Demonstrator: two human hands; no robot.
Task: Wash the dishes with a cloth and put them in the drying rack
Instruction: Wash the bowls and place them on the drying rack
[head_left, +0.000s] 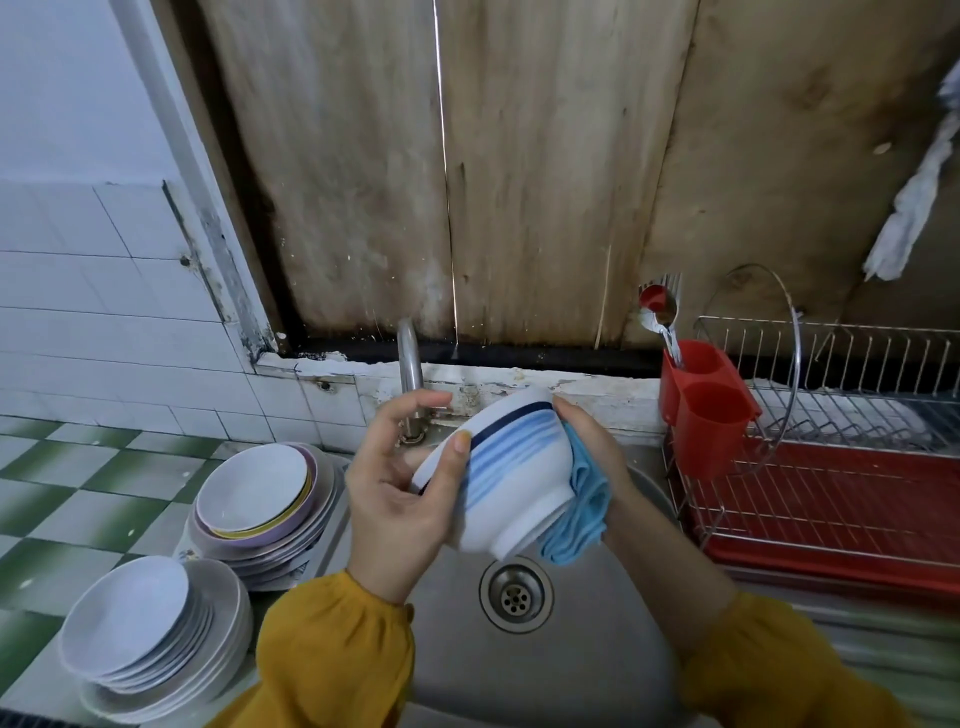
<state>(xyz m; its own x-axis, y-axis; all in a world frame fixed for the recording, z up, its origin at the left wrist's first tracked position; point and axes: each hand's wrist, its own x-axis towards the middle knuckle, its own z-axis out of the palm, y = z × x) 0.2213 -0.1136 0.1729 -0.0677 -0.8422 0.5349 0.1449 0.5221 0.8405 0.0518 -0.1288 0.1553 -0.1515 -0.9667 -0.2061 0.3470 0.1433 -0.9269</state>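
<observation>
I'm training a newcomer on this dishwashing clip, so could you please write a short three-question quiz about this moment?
1. True or false: the striped bowl is resting in the drying rack.
2. Which of the hands presses the blue cloth to the bowl? A) left hand B) right hand
3. What stands in the red holder at the rack's left end?

Key:
1. False; it is held over the sink.
2. B.
3. Spoons and a fork.
</observation>
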